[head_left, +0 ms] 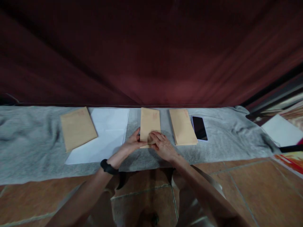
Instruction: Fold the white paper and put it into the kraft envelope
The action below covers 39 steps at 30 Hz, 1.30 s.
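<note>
A brown paper envelope (149, 121) lies on the grey cloth straight in front of me, with faint reddish print near its top right. My left hand (132, 142) grips its lower left edge, thumb across the top near the bottom fold and the other fingers along the side. Over the lower right part, my right hand (163, 145) rests with its fingers laid flat on the paper. To the right sits a stack of similar brown envelopes (183, 127). On the left, another brown envelope (78, 129) partly covers white paper sheets (106, 132).
A dark-screened phone (199, 128) lies right of the stack. The grey cloth (227, 135) covers the surface, with a dark red panel (151, 63) rising behind it. Tiled floor (255, 189) shows below. At far right are a white sheet (282, 130) and a red-yellow printed item (292, 160).
</note>
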Each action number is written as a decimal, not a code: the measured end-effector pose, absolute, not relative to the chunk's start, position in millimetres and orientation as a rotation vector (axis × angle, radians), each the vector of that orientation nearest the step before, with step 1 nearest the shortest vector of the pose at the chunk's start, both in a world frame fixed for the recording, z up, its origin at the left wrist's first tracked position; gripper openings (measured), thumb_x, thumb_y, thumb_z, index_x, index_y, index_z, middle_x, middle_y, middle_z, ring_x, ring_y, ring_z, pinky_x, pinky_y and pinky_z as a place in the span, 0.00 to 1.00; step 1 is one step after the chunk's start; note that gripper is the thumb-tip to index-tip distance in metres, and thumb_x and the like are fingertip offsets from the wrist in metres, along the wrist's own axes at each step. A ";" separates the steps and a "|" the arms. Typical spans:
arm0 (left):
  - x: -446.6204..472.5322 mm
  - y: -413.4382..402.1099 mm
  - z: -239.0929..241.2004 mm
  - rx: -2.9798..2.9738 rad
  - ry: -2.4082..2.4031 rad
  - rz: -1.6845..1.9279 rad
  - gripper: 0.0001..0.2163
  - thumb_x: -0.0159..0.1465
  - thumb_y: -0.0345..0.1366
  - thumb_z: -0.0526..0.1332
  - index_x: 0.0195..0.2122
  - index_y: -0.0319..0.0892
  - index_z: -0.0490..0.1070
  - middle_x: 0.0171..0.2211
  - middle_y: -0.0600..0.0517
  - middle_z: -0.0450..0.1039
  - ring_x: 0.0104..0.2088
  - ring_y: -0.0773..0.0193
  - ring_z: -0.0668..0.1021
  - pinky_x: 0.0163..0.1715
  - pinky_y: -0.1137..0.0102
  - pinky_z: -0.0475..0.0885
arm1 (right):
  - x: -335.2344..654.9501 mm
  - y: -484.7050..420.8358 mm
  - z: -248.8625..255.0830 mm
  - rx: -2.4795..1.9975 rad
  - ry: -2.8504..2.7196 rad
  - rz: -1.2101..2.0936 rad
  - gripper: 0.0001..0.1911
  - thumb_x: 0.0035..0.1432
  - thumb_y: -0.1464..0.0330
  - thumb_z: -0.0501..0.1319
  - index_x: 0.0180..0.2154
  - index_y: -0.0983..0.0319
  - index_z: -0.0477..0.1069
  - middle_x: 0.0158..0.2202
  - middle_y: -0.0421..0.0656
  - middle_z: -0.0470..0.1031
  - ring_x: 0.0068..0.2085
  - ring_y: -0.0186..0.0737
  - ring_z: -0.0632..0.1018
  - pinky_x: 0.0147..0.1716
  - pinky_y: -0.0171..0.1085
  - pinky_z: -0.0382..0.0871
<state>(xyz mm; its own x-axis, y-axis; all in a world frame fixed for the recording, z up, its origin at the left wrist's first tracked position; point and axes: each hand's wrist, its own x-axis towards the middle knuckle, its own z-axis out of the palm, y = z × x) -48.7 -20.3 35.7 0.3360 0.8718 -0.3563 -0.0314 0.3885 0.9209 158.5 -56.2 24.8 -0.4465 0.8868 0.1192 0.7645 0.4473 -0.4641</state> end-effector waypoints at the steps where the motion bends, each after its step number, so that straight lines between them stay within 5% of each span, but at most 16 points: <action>1: -47.0 -20.8 37.3 0.984 1.024 0.747 0.52 0.45 0.32 0.76 0.71 0.42 0.53 0.37 0.51 0.82 0.33 0.59 0.82 0.31 0.70 0.73 | 157.2 -57.2 25.5 -1.410 -2.352 0.493 0.31 0.66 0.71 0.59 0.69 0.65 0.60 0.70 0.52 0.64 0.70 0.48 0.63 0.67 0.50 0.61; 10: -48.3 -19.0 41.4 0.988 1.115 0.745 0.48 0.47 0.32 0.73 0.70 0.42 0.57 0.28 0.56 0.78 0.24 0.65 0.74 0.22 0.74 0.63 | 148.1 -65.1 37.6 -1.377 -2.403 0.392 0.29 0.69 0.67 0.57 0.69 0.62 0.60 0.66 0.51 0.68 0.65 0.50 0.68 0.64 0.49 0.65; 15: -42.5 -21.1 51.9 0.972 1.082 0.831 0.35 0.50 0.33 0.73 0.61 0.41 0.70 0.35 0.51 0.81 0.27 0.67 0.76 0.23 0.75 0.63 | 138.8 -68.4 41.7 -1.405 -2.469 0.253 0.27 0.72 0.66 0.54 0.70 0.62 0.60 0.65 0.53 0.69 0.61 0.52 0.71 0.61 0.49 0.68; 19: -40.6 -18.7 59.0 0.869 0.976 0.942 0.26 0.56 0.43 0.73 0.54 0.40 0.74 0.42 0.47 0.81 0.33 0.65 0.80 0.31 0.72 0.72 | 141.1 -64.0 47.1 -1.500 -2.263 0.279 0.25 0.73 0.71 0.47 0.68 0.60 0.64 0.58 0.53 0.73 0.56 0.48 0.75 0.56 0.45 0.72; 22: -41.1 -17.8 58.8 0.779 0.942 0.920 0.27 0.61 0.52 0.69 0.55 0.38 0.74 0.40 0.44 0.81 0.38 0.60 0.82 0.38 0.67 0.76 | 149.4 -55.9 55.8 -1.457 -1.850 0.422 0.21 0.73 0.67 0.48 0.60 0.59 0.72 0.52 0.50 0.75 0.52 0.44 0.77 0.51 0.40 0.75; 25: -39.2 -21.5 55.9 0.779 0.946 0.858 0.26 0.62 0.50 0.70 0.55 0.38 0.74 0.42 0.42 0.82 0.41 0.57 0.83 0.42 0.65 0.77 | 154.5 -47.5 63.1 -1.403 -1.396 0.600 0.14 0.70 0.61 0.54 0.45 0.58 0.76 0.43 0.45 0.75 0.40 0.40 0.78 0.40 0.37 0.78; 28: -34.7 -26.8 53.3 0.773 0.903 0.826 0.23 0.61 0.48 0.72 0.52 0.40 0.75 0.44 0.43 0.82 0.42 0.57 0.84 0.43 0.64 0.77 | 148.8 -43.9 59.8 -1.278 -1.039 0.879 0.12 0.63 0.58 0.61 0.42 0.58 0.75 0.37 0.40 0.76 0.33 0.36 0.76 0.32 0.35 0.77; 35: -36.0 -22.1 46.6 0.871 1.011 0.944 0.24 0.50 0.40 0.77 0.47 0.41 0.76 0.43 0.48 0.82 0.38 0.61 0.81 0.34 0.70 0.73 | 128.8 -51.9 24.5 -1.105 -0.637 1.445 0.14 0.48 0.59 0.72 0.29 0.57 0.69 0.31 0.39 0.79 0.33 0.39 0.80 0.42 0.43 0.81; 39: -49.7 -16.6 44.5 0.991 1.082 0.805 0.23 0.50 0.40 0.75 0.46 0.39 0.77 0.37 0.49 0.81 0.34 0.62 0.78 0.30 0.71 0.69 | 140.0 -61.2 37.7 -1.095 -0.772 1.943 0.15 0.57 0.56 0.67 0.35 0.62 0.75 0.35 0.45 0.83 0.37 0.41 0.83 0.45 0.44 0.80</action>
<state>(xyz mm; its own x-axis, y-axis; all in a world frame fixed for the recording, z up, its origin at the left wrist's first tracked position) -49.7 -16.6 44.5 0.2841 0.9003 -0.3297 -0.0563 0.3589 0.9317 140.0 -61.2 37.7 -0.3418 0.8394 -0.4225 -0.3207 -0.5268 -0.7871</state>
